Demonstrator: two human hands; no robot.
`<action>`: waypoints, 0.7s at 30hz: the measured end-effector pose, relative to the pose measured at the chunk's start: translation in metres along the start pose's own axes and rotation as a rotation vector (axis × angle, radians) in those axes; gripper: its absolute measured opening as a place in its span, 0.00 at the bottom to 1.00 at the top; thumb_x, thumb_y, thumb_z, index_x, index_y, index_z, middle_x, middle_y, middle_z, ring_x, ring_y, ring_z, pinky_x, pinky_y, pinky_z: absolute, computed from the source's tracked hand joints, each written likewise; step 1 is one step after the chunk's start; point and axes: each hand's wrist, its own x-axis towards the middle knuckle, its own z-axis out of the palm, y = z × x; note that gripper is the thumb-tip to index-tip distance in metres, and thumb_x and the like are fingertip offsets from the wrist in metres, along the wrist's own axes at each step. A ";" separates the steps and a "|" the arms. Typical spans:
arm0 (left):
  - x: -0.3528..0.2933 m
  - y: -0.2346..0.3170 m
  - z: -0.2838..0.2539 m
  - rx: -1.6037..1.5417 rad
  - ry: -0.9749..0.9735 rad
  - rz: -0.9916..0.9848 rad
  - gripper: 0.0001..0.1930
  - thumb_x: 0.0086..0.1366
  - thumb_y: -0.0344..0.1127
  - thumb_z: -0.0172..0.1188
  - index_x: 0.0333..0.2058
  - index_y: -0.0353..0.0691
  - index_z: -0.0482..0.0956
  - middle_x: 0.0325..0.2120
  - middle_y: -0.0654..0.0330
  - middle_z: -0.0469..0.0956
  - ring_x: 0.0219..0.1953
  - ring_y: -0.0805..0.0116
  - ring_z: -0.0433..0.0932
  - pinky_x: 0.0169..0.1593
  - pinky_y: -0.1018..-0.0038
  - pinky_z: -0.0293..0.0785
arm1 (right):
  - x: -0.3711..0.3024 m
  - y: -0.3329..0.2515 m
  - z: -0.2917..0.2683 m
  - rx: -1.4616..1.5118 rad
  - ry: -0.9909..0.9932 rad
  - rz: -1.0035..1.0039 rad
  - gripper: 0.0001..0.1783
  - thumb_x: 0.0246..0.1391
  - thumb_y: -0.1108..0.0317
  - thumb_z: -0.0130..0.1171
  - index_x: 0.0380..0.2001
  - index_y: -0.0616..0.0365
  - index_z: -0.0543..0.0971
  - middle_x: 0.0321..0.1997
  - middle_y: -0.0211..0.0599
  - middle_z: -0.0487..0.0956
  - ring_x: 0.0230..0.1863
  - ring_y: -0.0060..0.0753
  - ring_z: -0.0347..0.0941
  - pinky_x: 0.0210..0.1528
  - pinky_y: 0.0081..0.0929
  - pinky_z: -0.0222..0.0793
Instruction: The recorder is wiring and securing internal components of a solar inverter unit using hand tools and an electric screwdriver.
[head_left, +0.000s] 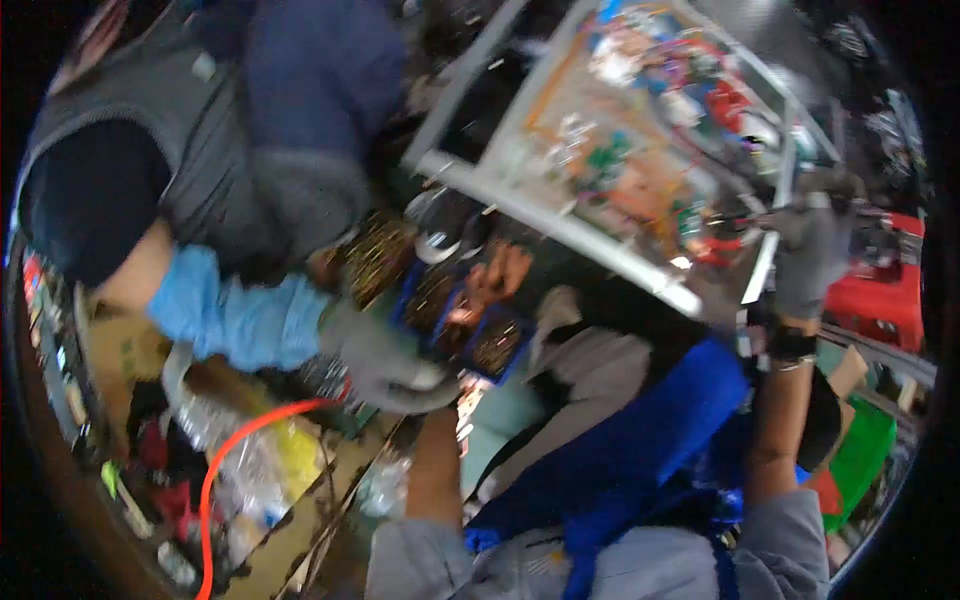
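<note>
My right hand (pixel 812 255), in a grey glove with a dark band at the wrist, is beside the right edge of a pale metal frame (pixel 570 235). Its fingers look closed around something, with a blurred red and dark piece (pixel 725 243) by them. My left forearm (pixel 435 465) runs up to a co-worker's grey gloved hand (pixel 385 360); my left fingers cannot be made out there. Just beyond are blue bins (pixel 500 345) holding small metal fasteners. Copper-brown, finger-like shapes (pixel 500 272), too blurred to identify, lie over them.
A co-worker with a light blue sleeve cover (pixel 245 315) leans in from the left. An orange hose (pixel 212 475) curves through the lower left, past clear plastic bags (pixel 245 490). Mixed coloured parts (pixel 650 130) fill the framed area. A red case (pixel 880 290) stands at right.
</note>
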 end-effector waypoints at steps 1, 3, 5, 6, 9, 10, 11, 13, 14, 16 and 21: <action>0.010 0.008 0.009 0.040 -0.019 0.077 0.12 0.60 0.33 0.49 0.42 0.38 0.70 0.30 0.49 0.77 0.34 0.50 0.76 0.35 0.59 0.71 | -0.004 -0.007 -0.001 0.073 0.037 0.102 0.17 0.52 0.76 0.51 0.46 0.60 0.71 0.42 0.40 0.74 0.40 0.31 0.71 0.42 0.29 0.69; 0.013 -0.004 0.018 0.087 -0.048 0.124 0.11 0.59 0.33 0.49 0.40 0.39 0.71 0.30 0.50 0.77 0.34 0.51 0.76 0.34 0.60 0.71 | -0.005 -0.029 0.020 0.205 0.021 0.172 0.15 0.51 0.76 0.52 0.44 0.59 0.73 0.41 0.41 0.73 0.37 0.32 0.71 0.42 0.32 0.69; 0.017 -0.007 0.022 0.142 -0.086 0.180 0.10 0.59 0.33 0.49 0.39 0.40 0.73 0.29 0.51 0.77 0.33 0.53 0.76 0.34 0.61 0.71 | -0.004 -0.036 0.030 0.209 -0.028 -0.035 0.10 0.50 0.78 0.48 0.38 0.60 0.69 0.34 0.33 0.72 0.26 0.17 0.65 0.27 0.16 0.63; 0.026 -0.003 0.021 0.175 -0.092 0.214 0.09 0.59 0.33 0.49 0.38 0.40 0.73 0.29 0.52 0.77 0.33 0.54 0.76 0.33 0.61 0.70 | -0.003 -0.030 0.027 0.194 0.014 -0.065 0.10 0.49 0.78 0.48 0.37 0.60 0.69 0.32 0.33 0.72 0.26 0.18 0.65 0.26 0.16 0.63; 0.031 0.000 0.028 0.269 -0.085 0.291 0.08 0.59 0.34 0.50 0.36 0.42 0.75 0.29 0.54 0.77 0.33 0.57 0.77 0.32 0.63 0.70 | 0.001 -0.001 0.007 0.197 0.026 -0.100 0.14 0.48 0.79 0.52 0.40 0.59 0.69 0.34 0.33 0.74 0.30 0.19 0.69 0.30 0.18 0.67; 0.031 -0.005 0.029 0.301 -0.077 0.303 0.08 0.59 0.34 0.50 0.35 0.42 0.75 0.28 0.55 0.78 0.32 0.58 0.77 0.32 0.63 0.70 | 0.003 0.004 0.002 0.220 -0.021 -0.108 0.18 0.48 0.80 0.55 0.44 0.58 0.70 0.37 0.33 0.76 0.33 0.20 0.73 0.33 0.21 0.72; 0.031 -0.013 0.030 0.332 -0.064 0.308 0.08 0.59 0.34 0.50 0.34 0.42 0.76 0.28 0.55 0.78 0.32 0.59 0.77 0.32 0.64 0.70 | 0.002 0.001 0.002 0.227 -0.016 -0.106 0.18 0.48 0.80 0.55 0.44 0.58 0.70 0.37 0.33 0.76 0.33 0.20 0.73 0.33 0.21 0.72; 0.029 -0.028 0.033 0.397 -0.024 0.312 0.07 0.58 0.34 0.50 0.33 0.43 0.77 0.28 0.57 0.78 0.32 0.61 0.77 0.31 0.65 0.70 | -0.001 -0.014 0.005 0.305 -0.126 -0.040 0.19 0.48 0.80 0.55 0.45 0.58 0.69 0.39 0.33 0.76 0.34 0.20 0.73 0.33 0.20 0.71; 0.029 -0.033 0.035 0.431 0.002 0.319 0.07 0.58 0.34 0.50 0.32 0.44 0.77 0.28 0.57 0.78 0.32 0.62 0.77 0.31 0.65 0.70 | -0.004 -0.017 0.010 0.347 -0.045 0.035 0.18 0.48 0.80 0.54 0.44 0.57 0.70 0.39 0.31 0.76 0.34 0.18 0.72 0.32 0.18 0.70; 0.021 -0.047 0.042 0.511 0.045 0.342 0.07 0.58 0.35 0.50 0.31 0.45 0.78 0.27 0.59 0.78 0.31 0.64 0.77 0.30 0.66 0.69 | -0.007 -0.020 0.015 0.266 0.004 0.021 0.14 0.50 0.79 0.51 0.42 0.58 0.69 0.35 0.32 0.74 0.30 0.18 0.69 0.28 0.17 0.67; 0.004 -0.045 0.023 0.517 0.178 0.458 0.08 0.57 0.36 0.52 0.28 0.45 0.80 0.29 0.60 0.78 0.33 0.65 0.77 0.30 0.67 0.70 | -0.009 0.025 -0.010 -0.088 -0.141 -0.206 0.19 0.54 0.78 0.47 0.50 0.64 0.66 0.37 0.36 0.75 0.30 0.19 0.70 0.28 0.18 0.69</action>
